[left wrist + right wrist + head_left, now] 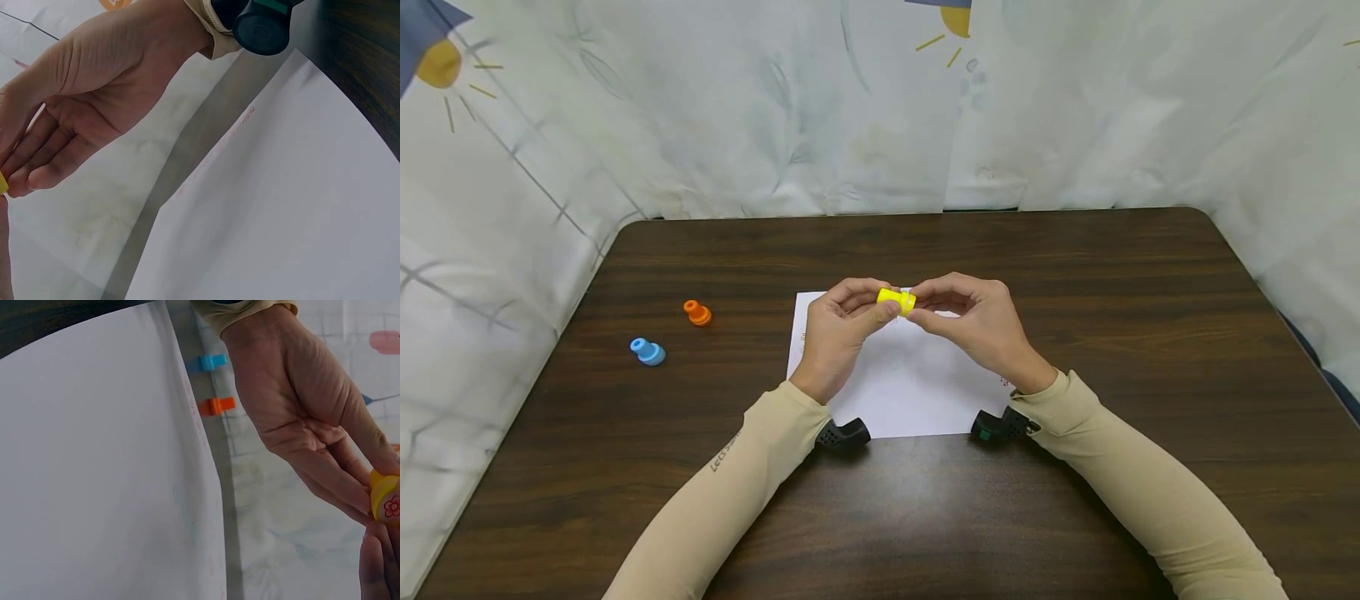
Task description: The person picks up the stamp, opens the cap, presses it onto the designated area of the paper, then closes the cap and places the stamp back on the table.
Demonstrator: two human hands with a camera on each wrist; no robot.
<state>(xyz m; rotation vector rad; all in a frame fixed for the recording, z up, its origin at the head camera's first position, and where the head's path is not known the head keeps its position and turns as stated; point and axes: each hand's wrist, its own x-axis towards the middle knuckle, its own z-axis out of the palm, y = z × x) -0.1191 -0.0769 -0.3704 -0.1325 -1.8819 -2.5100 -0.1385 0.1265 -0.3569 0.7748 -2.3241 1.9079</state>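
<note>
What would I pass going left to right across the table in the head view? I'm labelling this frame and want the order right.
Blue stamp → orange stamp → left hand → yellow stamp → right hand.

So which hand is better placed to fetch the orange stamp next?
Left, probably. The left hand is on the same side as the small orange plastic stamp; the right hand would have to cross over.

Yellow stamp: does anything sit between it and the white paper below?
Nothing visible. Both hands, left hand and right hand, pinch the yellow stamp just above the white paper; only air lies beneath.
</note>
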